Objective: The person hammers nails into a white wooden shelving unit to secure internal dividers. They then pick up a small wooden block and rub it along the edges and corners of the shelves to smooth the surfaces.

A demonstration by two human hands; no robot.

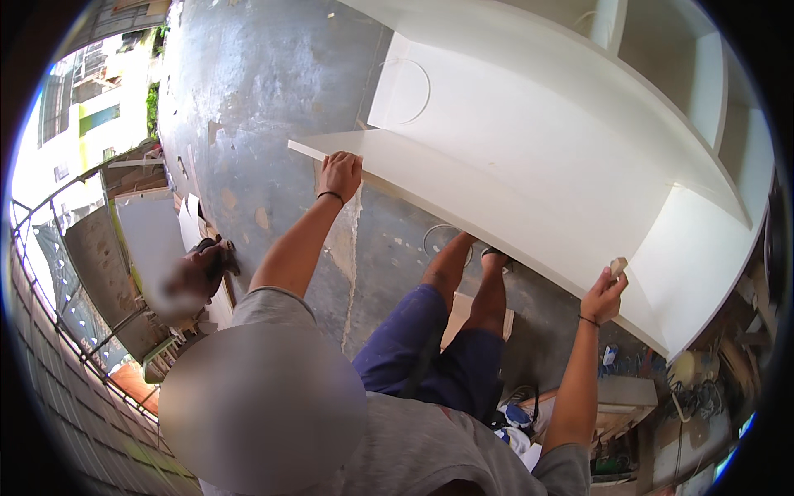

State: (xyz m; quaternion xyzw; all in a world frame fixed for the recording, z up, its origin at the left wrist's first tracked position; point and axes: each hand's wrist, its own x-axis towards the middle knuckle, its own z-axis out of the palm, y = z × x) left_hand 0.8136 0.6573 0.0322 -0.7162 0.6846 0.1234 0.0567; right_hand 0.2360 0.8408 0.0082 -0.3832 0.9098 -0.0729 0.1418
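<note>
My left hand point(339, 175) is closed over the near edge of a long white board point(430, 178), close to its left end. This board runs along the near side of a large white cabinet point(529, 140). Close to the cabinet's right end, my right hand point(602, 299) is closed on a small tan block point(619, 266), which looks like wood. The block's end sticks up past my fingers, over the white surface. Whether the right hand also touches the board's edge, I cannot tell.
Open compartments point(674, 70) show at the cabinet's far right. Another person point(198, 277) is low down at the left, beside leaning panels point(149, 227). A loose ring of cord point(442, 240) lies by my feet. Tools and scrap point(703, 388) clutter the right, near a wooden box point(620, 405).
</note>
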